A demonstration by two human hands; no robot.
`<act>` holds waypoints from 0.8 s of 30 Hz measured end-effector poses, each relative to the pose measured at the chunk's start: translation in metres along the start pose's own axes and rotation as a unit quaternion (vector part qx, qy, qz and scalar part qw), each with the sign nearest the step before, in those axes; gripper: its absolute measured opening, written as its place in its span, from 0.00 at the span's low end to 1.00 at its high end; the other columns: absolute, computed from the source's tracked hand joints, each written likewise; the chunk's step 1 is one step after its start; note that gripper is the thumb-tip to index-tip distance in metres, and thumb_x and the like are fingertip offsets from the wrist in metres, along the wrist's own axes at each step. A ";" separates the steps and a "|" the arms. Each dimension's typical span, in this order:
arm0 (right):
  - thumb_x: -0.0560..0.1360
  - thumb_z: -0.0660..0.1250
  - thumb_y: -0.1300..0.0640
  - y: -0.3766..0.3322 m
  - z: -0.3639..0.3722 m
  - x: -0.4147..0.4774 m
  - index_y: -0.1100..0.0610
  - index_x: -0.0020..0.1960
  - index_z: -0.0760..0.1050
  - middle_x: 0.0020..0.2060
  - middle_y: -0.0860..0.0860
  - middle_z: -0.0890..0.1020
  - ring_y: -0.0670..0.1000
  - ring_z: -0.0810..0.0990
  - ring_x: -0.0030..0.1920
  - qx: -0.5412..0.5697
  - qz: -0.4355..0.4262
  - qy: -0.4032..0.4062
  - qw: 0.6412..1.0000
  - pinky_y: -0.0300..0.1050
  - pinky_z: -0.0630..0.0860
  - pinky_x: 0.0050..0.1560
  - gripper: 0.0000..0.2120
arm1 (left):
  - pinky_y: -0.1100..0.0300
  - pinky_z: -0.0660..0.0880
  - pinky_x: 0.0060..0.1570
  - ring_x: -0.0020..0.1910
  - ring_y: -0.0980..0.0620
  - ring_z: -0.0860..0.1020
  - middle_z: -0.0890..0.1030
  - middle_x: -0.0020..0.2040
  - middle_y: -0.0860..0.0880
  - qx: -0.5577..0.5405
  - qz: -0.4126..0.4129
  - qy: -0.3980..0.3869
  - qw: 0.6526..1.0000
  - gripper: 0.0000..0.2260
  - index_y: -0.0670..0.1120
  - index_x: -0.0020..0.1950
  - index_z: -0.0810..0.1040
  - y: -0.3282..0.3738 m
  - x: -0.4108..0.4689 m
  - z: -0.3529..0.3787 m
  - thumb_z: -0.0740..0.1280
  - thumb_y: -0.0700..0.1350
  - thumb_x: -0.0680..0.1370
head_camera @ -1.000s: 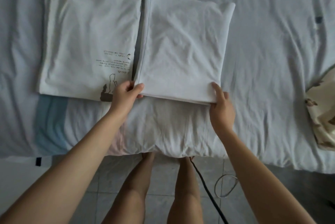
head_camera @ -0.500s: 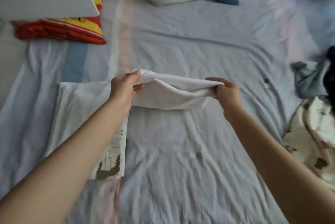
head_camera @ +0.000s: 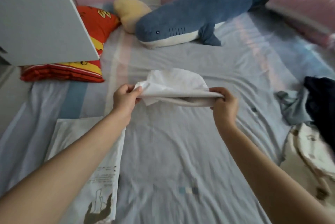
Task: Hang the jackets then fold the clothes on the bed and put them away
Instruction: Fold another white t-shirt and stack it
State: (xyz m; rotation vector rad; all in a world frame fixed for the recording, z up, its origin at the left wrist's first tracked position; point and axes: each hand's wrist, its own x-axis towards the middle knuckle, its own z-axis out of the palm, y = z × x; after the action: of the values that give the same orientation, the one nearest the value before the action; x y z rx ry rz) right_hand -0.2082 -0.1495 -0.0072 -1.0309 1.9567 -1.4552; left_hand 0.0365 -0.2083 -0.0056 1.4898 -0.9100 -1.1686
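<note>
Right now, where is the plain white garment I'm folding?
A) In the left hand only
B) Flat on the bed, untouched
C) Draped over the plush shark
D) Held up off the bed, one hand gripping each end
D: the left hand and right hand each grip one end of the white garment, and it hangs between them above the sheet.

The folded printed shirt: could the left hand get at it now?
Probably not yet: the left hand grips the white garment. The folded printed shirt lies uncovered just beneath that forearm, though.
</note>
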 end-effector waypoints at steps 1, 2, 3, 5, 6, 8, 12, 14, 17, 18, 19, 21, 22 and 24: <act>0.57 0.52 0.62 0.011 -0.003 -0.008 0.49 0.37 0.79 0.33 0.50 0.80 0.56 0.79 0.39 -0.017 0.034 -0.007 0.999 0.52 0.77 0.41 0.19 | 0.58 0.74 0.42 0.36 0.54 0.75 0.76 0.36 0.48 0.018 -0.011 0.001 1.000 0.09 0.45 0.37 0.74 -0.015 -0.007 -0.005 0.68 0.36 0.76; 0.57 0.53 0.62 0.024 -0.006 -0.016 0.50 0.35 0.77 0.30 0.50 0.78 0.56 0.77 0.37 -0.041 0.067 -0.020 0.997 0.50 0.75 0.38 0.17 | 0.57 0.73 0.43 0.34 0.54 0.74 0.76 0.35 0.48 0.032 -0.028 0.001 0.999 0.10 0.45 0.36 0.74 -0.031 -0.014 -0.010 0.69 0.36 0.75; 0.59 0.54 0.63 0.039 -0.010 -0.026 0.51 0.34 0.76 0.29 0.51 0.77 0.56 0.76 0.35 -0.073 0.095 -0.044 0.992 0.46 0.72 0.36 0.15 | 0.56 0.73 0.43 0.33 0.54 0.74 0.75 0.34 0.48 0.045 -0.051 0.000 0.998 0.10 0.45 0.35 0.74 -0.049 -0.024 -0.016 0.69 0.35 0.75; 0.64 0.56 0.70 0.068 -0.019 -0.054 0.53 0.35 0.74 0.28 0.51 0.76 0.55 0.74 0.33 -0.144 0.132 -0.107 0.975 0.43 0.68 0.33 0.14 | 0.56 0.72 0.42 0.33 0.52 0.73 0.75 0.33 0.47 0.070 -0.097 -0.003 0.993 0.10 0.44 0.35 0.74 -0.086 -0.048 -0.032 0.70 0.35 0.74; 0.66 0.56 0.72 0.081 -0.024 -0.068 0.54 0.35 0.73 0.29 0.52 0.76 0.54 0.76 0.32 -0.165 0.157 -0.140 0.964 0.42 0.68 0.31 0.15 | 0.57 0.73 0.41 0.34 0.51 0.73 0.75 0.34 0.46 0.072 -0.122 -0.002 0.990 0.10 0.44 0.35 0.74 -0.102 -0.061 -0.041 0.70 0.35 0.74; 0.69 0.54 0.74 0.107 -0.035 -0.104 0.56 0.35 0.71 0.32 0.54 0.76 0.51 0.77 0.27 -0.194 0.232 -0.208 0.930 0.38 0.70 0.26 0.16 | 0.62 0.75 0.37 0.36 0.50 0.73 0.75 0.35 0.44 0.081 -0.168 -0.001 0.982 0.09 0.43 0.36 0.74 -0.137 -0.090 -0.061 0.69 0.34 0.75; 0.71 0.55 0.71 0.161 -0.058 -0.173 0.54 0.36 0.70 0.33 0.53 0.75 0.51 0.74 0.29 -0.313 0.292 -0.372 0.824 0.41 0.72 0.30 0.14 | 0.63 0.73 0.35 0.36 0.50 0.73 0.75 0.34 0.45 0.098 -0.248 0.023 0.963 0.09 0.42 0.37 0.73 -0.202 -0.153 -0.100 0.67 0.34 0.76; 0.73 0.54 0.69 0.173 -0.067 -0.201 0.54 0.39 0.68 0.37 0.53 0.75 0.50 0.75 0.31 -0.355 0.300 -0.468 0.752 0.39 0.73 0.28 0.11 | 0.60 0.69 0.36 0.35 0.49 0.72 0.75 0.34 0.45 0.108 -0.267 0.046 0.957 0.08 0.43 0.38 0.74 -0.223 -0.186 -0.115 0.67 0.35 0.76; 0.74 0.52 0.66 0.167 -0.071 -0.219 0.54 0.43 0.64 0.39 0.52 0.76 0.48 0.76 0.31 -0.419 0.294 -0.578 0.635 0.37 0.67 0.26 0.08 | 0.58 0.68 0.36 0.36 0.49 0.72 0.74 0.34 0.46 0.132 -0.278 0.072 0.949 0.05 0.42 0.41 0.75 -0.244 -0.227 -0.130 0.67 0.37 0.77; 0.75 0.53 0.65 0.161 -0.074 -0.223 0.53 0.45 0.63 0.39 0.51 0.77 0.48 0.77 0.31 -0.443 0.303 -0.613 0.580 0.38 0.68 0.27 0.07 | 0.57 0.68 0.38 0.38 0.48 0.73 0.75 0.36 0.45 0.135 -0.282 0.076 0.947 0.02 0.40 0.44 0.75 -0.249 -0.244 -0.133 0.67 0.37 0.77; 0.76 0.56 0.62 0.158 -0.074 -0.222 0.53 0.48 0.63 0.41 0.50 0.78 0.47 0.77 0.31 -0.462 0.318 -0.646 0.518 0.38 0.69 0.30 0.05 | 0.57 0.69 0.41 0.41 0.47 0.74 0.77 0.39 0.44 0.146 -0.282 0.075 0.945 0.03 0.39 0.48 0.76 -0.252 -0.252 -0.134 0.67 0.38 0.77; 0.78 0.61 0.56 0.152 -0.072 -0.217 0.54 0.54 0.67 0.43 0.50 0.79 0.47 0.79 0.29 -0.507 0.353 -0.690 0.378 0.38 0.71 0.34 0.06 | 0.57 0.68 0.45 0.45 0.46 0.75 0.79 0.45 0.41 0.182 -0.273 0.078 0.941 0.08 0.37 0.54 0.77 -0.256 -0.265 -0.135 0.68 0.40 0.77; 0.79 0.61 0.55 0.152 -0.064 -0.210 0.56 0.54 0.70 0.41 0.50 0.80 0.46 0.79 0.27 -0.533 0.349 -0.683 0.357 0.38 0.71 0.34 0.06 | 0.57 0.68 0.46 0.46 0.46 0.76 0.79 0.47 0.41 0.191 -0.266 0.089 0.941 0.10 0.37 0.55 0.77 -0.259 -0.267 -0.136 0.68 0.41 0.77; 0.79 0.59 0.56 0.149 -0.049 -0.188 0.60 0.46 0.73 0.37 0.53 0.80 0.48 0.79 0.27 -0.563 0.281 -0.601 0.493 0.38 0.72 0.33 0.08 | 0.58 0.68 0.45 0.45 0.48 0.75 0.79 0.46 0.43 0.187 -0.255 0.089 0.945 0.12 0.37 0.57 0.76 -0.256 -0.266 -0.130 0.67 0.43 0.77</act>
State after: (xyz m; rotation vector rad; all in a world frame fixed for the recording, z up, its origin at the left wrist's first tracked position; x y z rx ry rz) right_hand -0.1751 0.0512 -0.1431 -1.0763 1.4880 1.0617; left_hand 0.0904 0.1321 -0.1911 2.1960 -0.6611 -1.2365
